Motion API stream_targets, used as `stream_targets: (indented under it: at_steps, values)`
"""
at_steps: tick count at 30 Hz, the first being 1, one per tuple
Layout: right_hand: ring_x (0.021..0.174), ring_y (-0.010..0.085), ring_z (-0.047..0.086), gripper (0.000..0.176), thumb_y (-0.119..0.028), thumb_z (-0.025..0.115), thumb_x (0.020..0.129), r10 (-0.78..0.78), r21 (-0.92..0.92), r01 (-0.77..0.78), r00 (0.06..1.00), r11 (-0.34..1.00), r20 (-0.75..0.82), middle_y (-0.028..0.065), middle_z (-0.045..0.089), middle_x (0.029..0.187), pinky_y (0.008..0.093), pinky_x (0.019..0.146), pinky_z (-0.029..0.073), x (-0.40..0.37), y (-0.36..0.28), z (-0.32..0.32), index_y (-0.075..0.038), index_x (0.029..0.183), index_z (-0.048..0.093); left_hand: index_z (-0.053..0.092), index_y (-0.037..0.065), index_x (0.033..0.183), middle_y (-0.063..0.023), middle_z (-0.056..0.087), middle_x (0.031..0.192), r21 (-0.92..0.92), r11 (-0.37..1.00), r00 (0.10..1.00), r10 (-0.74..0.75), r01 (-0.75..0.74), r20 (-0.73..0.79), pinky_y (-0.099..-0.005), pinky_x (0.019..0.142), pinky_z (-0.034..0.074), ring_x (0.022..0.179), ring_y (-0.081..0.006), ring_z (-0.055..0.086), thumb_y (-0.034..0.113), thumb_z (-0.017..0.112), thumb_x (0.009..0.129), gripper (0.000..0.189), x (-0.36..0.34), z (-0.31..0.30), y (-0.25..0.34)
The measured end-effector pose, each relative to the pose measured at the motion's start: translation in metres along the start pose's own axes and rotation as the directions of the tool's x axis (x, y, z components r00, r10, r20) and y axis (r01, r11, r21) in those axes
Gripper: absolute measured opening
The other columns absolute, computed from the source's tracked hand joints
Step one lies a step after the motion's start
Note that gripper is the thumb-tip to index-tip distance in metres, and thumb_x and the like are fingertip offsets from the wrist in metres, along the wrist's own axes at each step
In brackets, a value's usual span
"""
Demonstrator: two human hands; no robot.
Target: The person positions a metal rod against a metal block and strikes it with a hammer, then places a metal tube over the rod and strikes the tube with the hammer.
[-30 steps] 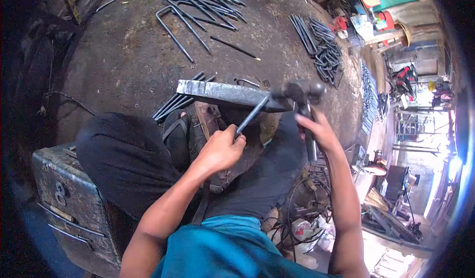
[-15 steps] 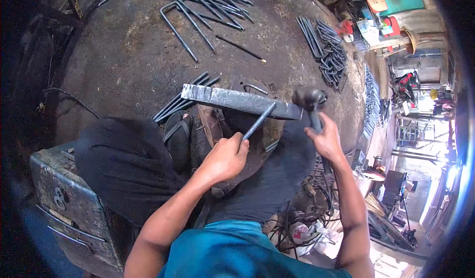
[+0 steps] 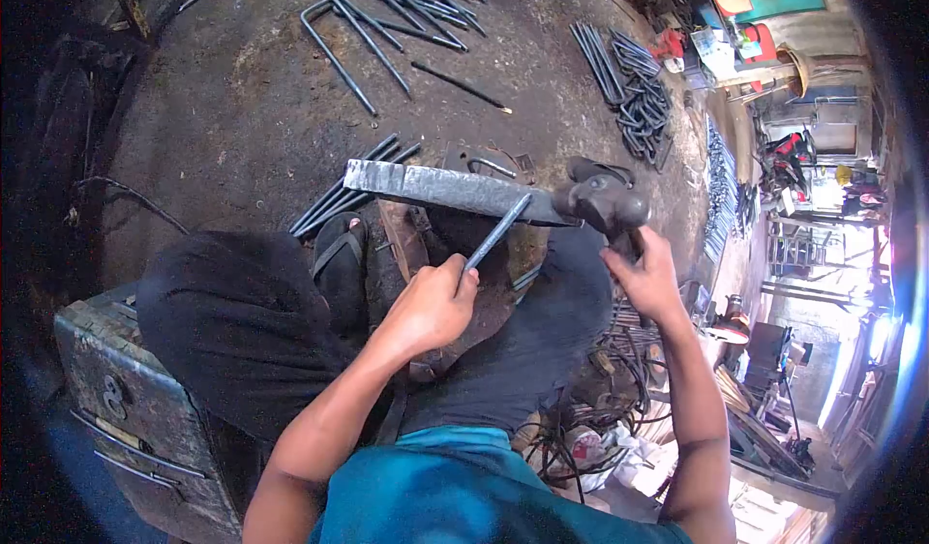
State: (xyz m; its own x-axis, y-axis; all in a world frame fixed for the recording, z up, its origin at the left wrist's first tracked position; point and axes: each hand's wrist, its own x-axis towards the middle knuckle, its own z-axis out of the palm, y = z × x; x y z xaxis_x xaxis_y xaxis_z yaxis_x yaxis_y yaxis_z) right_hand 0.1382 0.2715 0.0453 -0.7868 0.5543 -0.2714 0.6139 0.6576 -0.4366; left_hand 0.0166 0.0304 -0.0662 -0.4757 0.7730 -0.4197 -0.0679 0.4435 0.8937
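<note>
My left hand is closed around the lower end of a straight steel rod. The rod's far end rests at the right part of a long, thick steel anvil bar, which lies crosswise in front of my knees. My right hand grips the handle of a hammer. The hammer's dark rounded head is at the right end of the anvil bar, overlapping it in this view, to the right of the rod's tip. Just behind the bar lies a short bent rod on a metal plate.
Several bent rods are heaped on the floor ahead, with a dark stick nearby. Straight rods lie beyond my left foot. More rods are piled at right. A worn metal box stands at my left, tangled cables at my right.
The hammer head has turned and swung toward me, and its dark face shows larger. My left hand holds the rod on the bar much as before. The whole view has shifted slightly.
</note>
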Motion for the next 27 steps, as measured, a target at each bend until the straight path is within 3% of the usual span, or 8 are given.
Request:
stream_targets:
  at_steps: [3,5,9,12,16,19,25,27]
  values:
    - [0.065,0.0163,0.061,0.043,-0.008,0.067,0.075,-0.154,-0.002,0.154,0.987,0.988,-0.050,0.0161,0.065,0.086,0.0304,0.064,0.049,0.002,0.003,0.003,0.002,0.115,0.056,0.055,-0.005,0.095,-0.0291,0.061,0.077,0.028,1.000,1.000,0.006,-0.006,-0.018,-0.0504,0.071,0.044,0.081,-0.0464,0.062,0.025,0.044,0.097,0.032,-0.002,0.001,-0.002]
    - [0.069,0.0209,0.062,0.045,-0.006,0.065,0.072,0.060,0.072,-0.064,0.997,0.995,0.046,0.0171,0.065,0.087,0.0328,0.068,0.049,0.003,-0.008,-0.004,0.003,0.114,0.056,0.055,-0.005,0.095,-0.0292,0.061,0.078,0.044,0.999,0.999,0.021,-0.020,-0.025,-0.0506,0.072,0.044,0.081,-0.0465,0.062,0.025,0.044,0.097,0.032,-0.001,0.002,-0.004]
    - [0.071,0.0249,0.063,0.044,-0.006,0.064,0.070,0.151,0.030,-0.156,0.981,0.987,0.126,0.0180,0.064,0.084,0.0342,0.071,0.049,0.010,-0.016,-0.006,0.005,0.112,0.057,0.056,-0.004,0.096,-0.0284,0.061,0.077,0.040,0.999,1.000,0.018,-0.018,-0.017,-0.0504,0.072,0.045,0.081,-0.0460,0.062,0.025,0.044,0.097,0.032,-0.003,0.003,-0.001]
    - [0.078,0.0308,0.066,0.036,-0.008,0.066,0.073,-0.138,-0.079,0.140,0.990,0.987,0.023,0.0189,0.067,0.082,0.0369,0.077,0.050,0.010,-0.014,0.000,0.001,0.108,0.061,0.058,-0.004,0.096,-0.0275,0.061,0.077,0.002,0.999,0.999,0.034,-0.034,-0.020,-0.0493,0.073,0.045,0.081,-0.0440,0.062,0.025,0.044,0.097,0.032,-0.003,0.005,-0.003]
    - [0.086,0.0339,0.067,0.033,-0.014,0.069,0.079,-0.007,-0.087,0.003,0.999,0.996,-0.049,0.0197,0.068,0.090,0.0388,0.081,0.049,0.012,-0.025,0.013,-0.001,0.109,0.062,0.061,-0.003,0.092,-0.0263,0.062,0.079,-0.007,0.999,0.998,0.051,-0.051,-0.043,-0.0471,0.074,0.045,0.082,-0.0407,0.063,0.025,0.044,0.097,0.033,-0.005,0.003,-0.003]
    - [0.089,0.0335,0.068,0.032,-0.021,0.070,0.083,-0.179,-0.062,0.174,0.980,0.983,-0.090,0.0220,0.068,0.093,0.0383,0.079,0.050,0.016,-0.022,0.015,-0.002,0.108,0.064,0.062,-0.004,0.090,-0.0259,0.063,0.079,0.041,0.998,0.996,0.041,-0.038,-0.079,-0.0466,0.075,0.046,0.081,-0.0408,0.063,0.025,0.045,0.097,0.034,-0.010,-0.006,-0.001]
    - [0.090,0.0407,0.065,0.030,-0.004,0.062,0.076,-0.242,-0.156,0.242,0.970,0.958,0.016,0.0281,0.064,0.087,0.0408,0.077,0.050,0.028,-0.022,0.022,-0.002,0.106,0.064,0.059,-0.005,0.087,-0.0285,0.062,0.077,0.046,0.999,0.992,0.021,-0.016,-0.121,-0.0498,0.073,0.046,0.079,-0.0445,0.062,0.026,0.046,0.098,0.036,-0.019,-0.012,0.000]
    - [0.088,0.0454,0.061,0.034,0.001,0.058,0.072,-0.193,-0.223,0.215,0.975,0.951,0.113,0.0302,0.061,0.084,0.0428,0.076,0.050,0.035,-0.031,0.023,-0.001,0.106,0.064,0.056,-0.006,0.085,-0.0315,0.061,0.078,0.218,0.976,0.975,0.056,-0.008,-0.213,-0.0542,0.072,0.044,0.079,-0.0495,0.060,0.025,0.047,0.097,0.034,-0.022,-0.009,-0.002]
